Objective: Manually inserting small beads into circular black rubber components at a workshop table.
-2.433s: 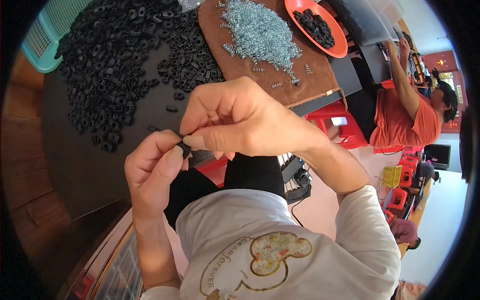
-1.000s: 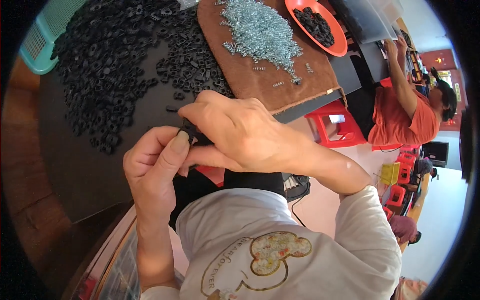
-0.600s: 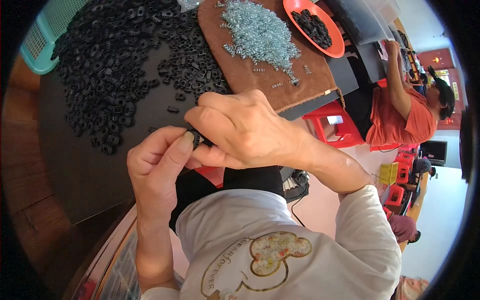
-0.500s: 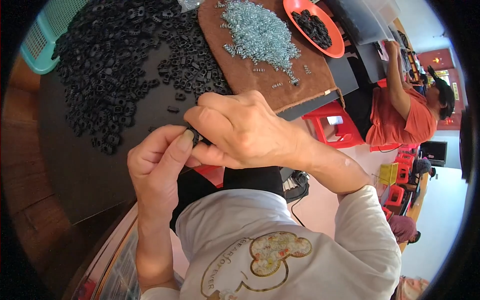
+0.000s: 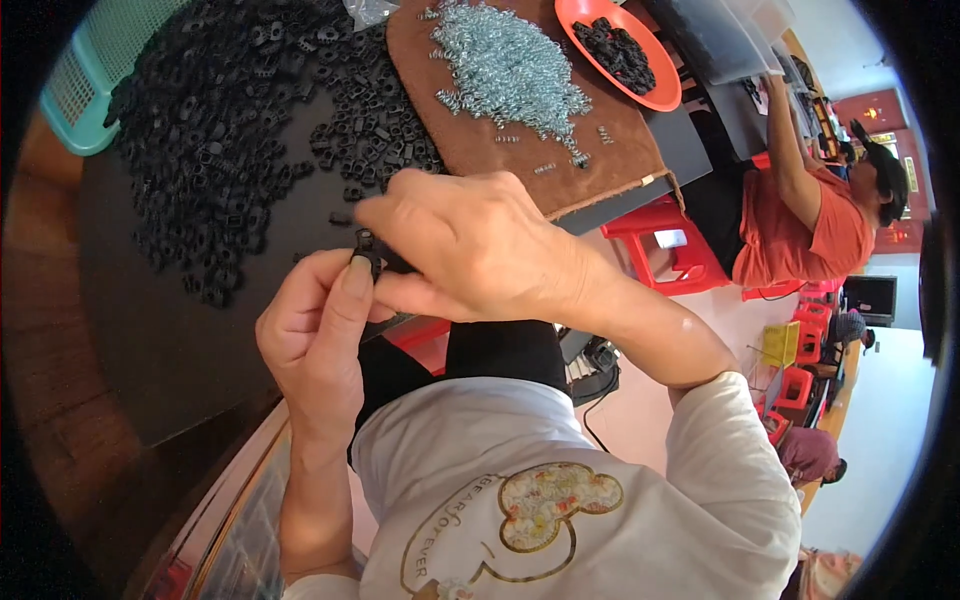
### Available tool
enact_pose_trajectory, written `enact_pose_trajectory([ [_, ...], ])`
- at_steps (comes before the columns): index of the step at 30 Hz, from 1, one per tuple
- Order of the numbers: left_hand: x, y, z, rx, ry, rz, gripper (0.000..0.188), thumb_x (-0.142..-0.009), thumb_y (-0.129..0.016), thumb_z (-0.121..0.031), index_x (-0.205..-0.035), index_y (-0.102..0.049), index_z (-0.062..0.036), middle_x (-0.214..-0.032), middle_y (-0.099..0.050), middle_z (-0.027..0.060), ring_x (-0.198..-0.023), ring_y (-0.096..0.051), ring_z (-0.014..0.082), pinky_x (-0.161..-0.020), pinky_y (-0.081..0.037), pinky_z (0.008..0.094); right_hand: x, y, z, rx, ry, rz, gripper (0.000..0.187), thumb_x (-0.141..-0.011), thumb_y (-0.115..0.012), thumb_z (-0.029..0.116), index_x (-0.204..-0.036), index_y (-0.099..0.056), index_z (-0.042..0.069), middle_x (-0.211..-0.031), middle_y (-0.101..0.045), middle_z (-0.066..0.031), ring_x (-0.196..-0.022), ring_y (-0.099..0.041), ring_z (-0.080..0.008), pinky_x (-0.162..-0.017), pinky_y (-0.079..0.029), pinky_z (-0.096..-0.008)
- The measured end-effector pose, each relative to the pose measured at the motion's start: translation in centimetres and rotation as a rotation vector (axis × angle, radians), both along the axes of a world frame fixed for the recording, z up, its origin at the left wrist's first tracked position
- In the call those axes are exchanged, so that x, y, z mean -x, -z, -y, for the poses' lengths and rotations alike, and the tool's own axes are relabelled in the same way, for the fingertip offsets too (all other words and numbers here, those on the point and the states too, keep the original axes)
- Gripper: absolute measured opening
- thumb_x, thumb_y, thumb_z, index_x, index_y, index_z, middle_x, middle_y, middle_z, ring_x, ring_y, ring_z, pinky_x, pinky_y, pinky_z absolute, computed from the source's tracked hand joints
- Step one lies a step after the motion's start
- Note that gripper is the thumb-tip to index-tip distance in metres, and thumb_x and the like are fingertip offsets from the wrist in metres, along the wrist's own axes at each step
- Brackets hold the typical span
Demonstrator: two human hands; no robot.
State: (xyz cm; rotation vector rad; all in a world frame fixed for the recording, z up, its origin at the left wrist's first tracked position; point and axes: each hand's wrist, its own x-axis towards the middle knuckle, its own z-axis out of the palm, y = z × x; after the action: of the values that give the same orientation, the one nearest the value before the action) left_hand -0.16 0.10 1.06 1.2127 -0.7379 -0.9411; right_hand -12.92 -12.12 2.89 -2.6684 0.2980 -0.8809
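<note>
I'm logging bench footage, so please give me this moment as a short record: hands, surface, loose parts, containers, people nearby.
left hand: thumb and index finger pinch a small black part
right hand: fingers at that part; exact contact unclear
surface: dark table
loose parts: heap of black pieces; pile of silvery springs on a brown mat
containers: orange plate of black pieces; green basket
nearby: seated person in orange shirt, right side

From the head, one fisheye looks steeply down, near the left hand [image 5: 318,325] and right hand [image 5: 480,245] around centre; table [image 5: 190,365] upper left, shirt [image 5: 470,430] lower centre, far wall [image 5: 885,400] sideways at right.
</note>
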Motion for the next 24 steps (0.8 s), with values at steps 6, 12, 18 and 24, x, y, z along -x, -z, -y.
enact_pose_trajectory([
  [6, 0.1, 0.0, -0.2, 0.014, -0.028, -0.014, 0.015, -0.096, -0.060, -0.010, -0.100, -0.065, 0.0037, -0.077, -0.063, 0.0003, -0.068, -0.054, 0.0064, -0.064, -0.042, 0.0204, -0.3, -0.5, 0.4, 0.133, -0.053, -0.012, 0.031, -0.066, -0.073, 0.026, -0.077, -0.055, 0.003, -0.073, -0.051, -0.0081, -0.062, -0.061, -0.0252, -0.049, -0.049, -0.0363],
  [12, 0.2, 0.0, -0.2, 0.001, -0.062, 0.062, 0.017, -0.097, -0.059, -0.012, -0.097, -0.066, 0.0030, -0.079, -0.061, -0.0011, -0.069, -0.051, 0.0050, -0.064, -0.041, 0.0196, -0.7, 0.3, 0.3, 0.164, -0.101, 0.046, 0.033, -0.069, -0.074, 0.021, -0.091, -0.059, 0.000, -0.071, -0.048, -0.0059, -0.055, -0.057, -0.0210, -0.046, -0.045, -0.0324],
  [18, 0.2, 0.3, -0.3, 0.027, -0.059, 0.105, 0.018, -0.097, -0.058, -0.012, -0.096, -0.065, 0.0034, -0.078, -0.060, -0.0011, -0.069, -0.051, 0.0054, -0.064, -0.041, 0.0198, -0.3, 0.3, -0.3, 0.161, -0.046, 0.013, 0.033, -0.069, -0.074, 0.023, -0.088, -0.057, 0.001, -0.073, -0.050, -0.0066, -0.058, -0.059, -0.0222, -0.048, -0.048, -0.0331],
  [24, 0.7, 0.1, -0.3, 0.015, -0.101, 0.124, 0.015, -0.097, -0.057, -0.010, -0.094, -0.064, 0.0027, -0.077, -0.060, -0.0013, -0.068, -0.051, 0.0053, -0.063, -0.040, 0.0200, 0.6, -0.6, -0.5, 0.099, 0.019, -0.002, 0.036, -0.069, -0.074, 0.028, -0.085, -0.057, 0.002, -0.074, -0.050, -0.0075, -0.063, -0.061, -0.0234, -0.051, -0.049, -0.0343],
])
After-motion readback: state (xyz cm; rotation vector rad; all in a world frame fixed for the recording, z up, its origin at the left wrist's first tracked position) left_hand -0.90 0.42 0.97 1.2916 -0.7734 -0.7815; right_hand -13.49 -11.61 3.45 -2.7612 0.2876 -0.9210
